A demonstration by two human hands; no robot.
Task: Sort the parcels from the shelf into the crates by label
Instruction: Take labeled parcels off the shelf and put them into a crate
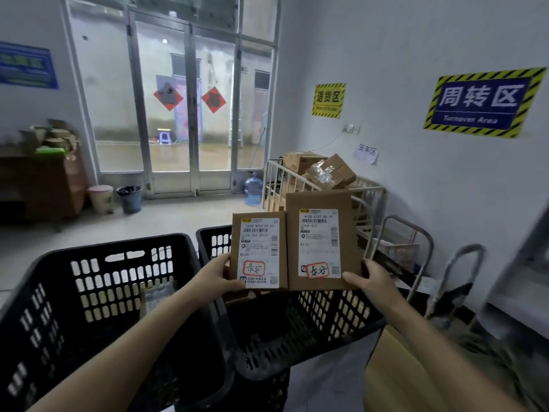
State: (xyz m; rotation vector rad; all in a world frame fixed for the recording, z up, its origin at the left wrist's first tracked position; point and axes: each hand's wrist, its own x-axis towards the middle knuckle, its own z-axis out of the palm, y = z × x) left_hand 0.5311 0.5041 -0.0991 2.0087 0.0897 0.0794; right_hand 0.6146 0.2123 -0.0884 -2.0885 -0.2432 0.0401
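Holding them upright above the right crate (pixel 341 316), your left hand (pixel 221 273) grips the smaller parcel (pixel 258 252), your right hand (pixel 372 278) the larger parcel (pixel 322 242).

Both forearms are recorded bare up to the left hand (pixel 218 273) and right hand (pixel 371 281). Beside the right forearm (pixel 439 346), olive-grey fabric (pixel 490 361) is noted; garment not confirmed.
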